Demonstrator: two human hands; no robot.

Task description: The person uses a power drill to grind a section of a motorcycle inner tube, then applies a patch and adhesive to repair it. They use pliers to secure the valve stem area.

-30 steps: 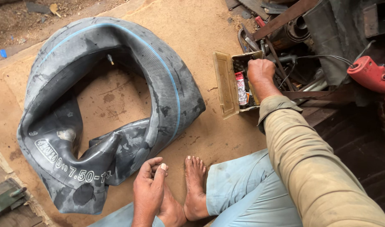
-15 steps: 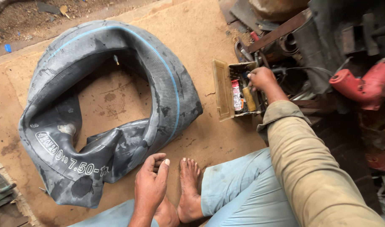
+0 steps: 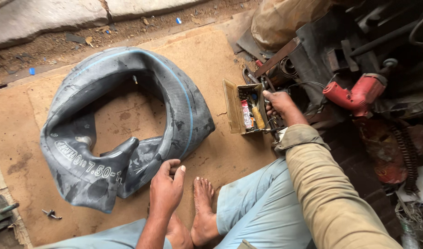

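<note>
Roadside tyre-repair workshop: deflated inner tube [image 3: 124, 133] on board floor, open tool box [image 3: 246, 109] centre right, red power drill [image 3: 357, 94] and scrap metal upper right, dirt ground along top.

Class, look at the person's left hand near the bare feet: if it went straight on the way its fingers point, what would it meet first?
The left hand points up and slightly left in the picture. It would probably first meet the folded lower edge of the grey inner tube, which lies just beyond the fingertips; the exact gap is unclear.
</note>
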